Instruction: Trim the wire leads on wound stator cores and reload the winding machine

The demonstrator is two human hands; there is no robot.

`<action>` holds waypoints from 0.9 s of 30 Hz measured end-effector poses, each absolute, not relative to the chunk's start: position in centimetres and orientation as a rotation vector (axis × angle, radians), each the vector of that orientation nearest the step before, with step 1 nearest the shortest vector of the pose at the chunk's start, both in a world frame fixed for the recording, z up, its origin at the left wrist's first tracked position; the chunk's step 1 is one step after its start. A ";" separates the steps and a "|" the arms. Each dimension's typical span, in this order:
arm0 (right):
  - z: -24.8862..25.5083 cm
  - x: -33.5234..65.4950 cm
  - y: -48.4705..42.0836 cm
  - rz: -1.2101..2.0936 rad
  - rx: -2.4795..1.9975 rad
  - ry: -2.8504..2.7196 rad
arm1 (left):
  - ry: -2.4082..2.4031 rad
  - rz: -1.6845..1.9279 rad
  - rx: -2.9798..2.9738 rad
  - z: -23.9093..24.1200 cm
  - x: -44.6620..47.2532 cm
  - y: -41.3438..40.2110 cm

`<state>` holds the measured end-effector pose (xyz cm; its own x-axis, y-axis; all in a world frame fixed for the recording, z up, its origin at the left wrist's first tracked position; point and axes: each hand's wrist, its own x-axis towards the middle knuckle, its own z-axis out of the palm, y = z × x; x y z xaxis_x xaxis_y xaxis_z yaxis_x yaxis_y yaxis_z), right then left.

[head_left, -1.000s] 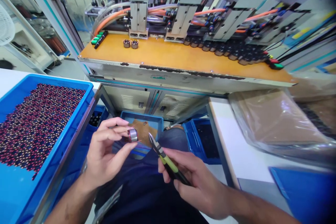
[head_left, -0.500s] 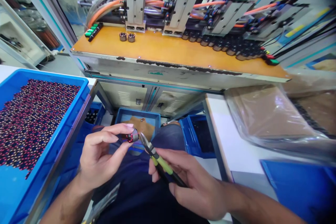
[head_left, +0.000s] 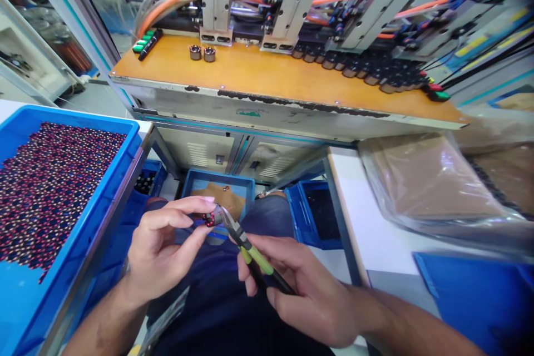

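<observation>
My left hand [head_left: 164, 247] pinches a small round metal part with red windings [head_left: 212, 216] between thumb and fingers, above my lap. My right hand [head_left: 304, 289] grips small cutters with yellow-green and black handles [head_left: 250, 253]. The cutter tips touch the right side of the part.
A blue bin full of small red and dark parts [head_left: 54, 183] stands at my left. An orange machine bench [head_left: 267, 75] ahead carries two loose parts [head_left: 202, 53] and a row of dark parts [head_left: 367, 75]. Blue bins [head_left: 315, 211] sit below; a plastic-wrapped tray [head_left: 434, 183] lies right.
The cutters have moved up and left until their tips reach the part in my left hand. The part has turned slightly in my fingers.
</observation>
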<state>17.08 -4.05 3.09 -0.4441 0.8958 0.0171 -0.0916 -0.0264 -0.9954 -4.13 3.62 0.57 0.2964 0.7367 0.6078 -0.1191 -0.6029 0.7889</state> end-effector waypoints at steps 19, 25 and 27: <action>3.1 16.9 -4.1 1.558 -1.019 -1.524 | 0.585 1.441 1.809 0.2 -4.0 3.7; 2.5 17.4 -3.9 1.491 -1.059 -1.393 | 0.656 1.445 1.698 0.4 -3.9 3.7; 2.7 17.6 -3.7 1.416 -1.129 -1.460 | 0.719 1.419 1.571 0.3 -4.0 3.8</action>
<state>17.57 -3.67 2.72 -0.2883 0.9567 -0.0410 0.0700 -0.0217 -0.9973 -4.03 3.83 0.34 0.1815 0.8650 0.4677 -0.1337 -0.4495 0.8832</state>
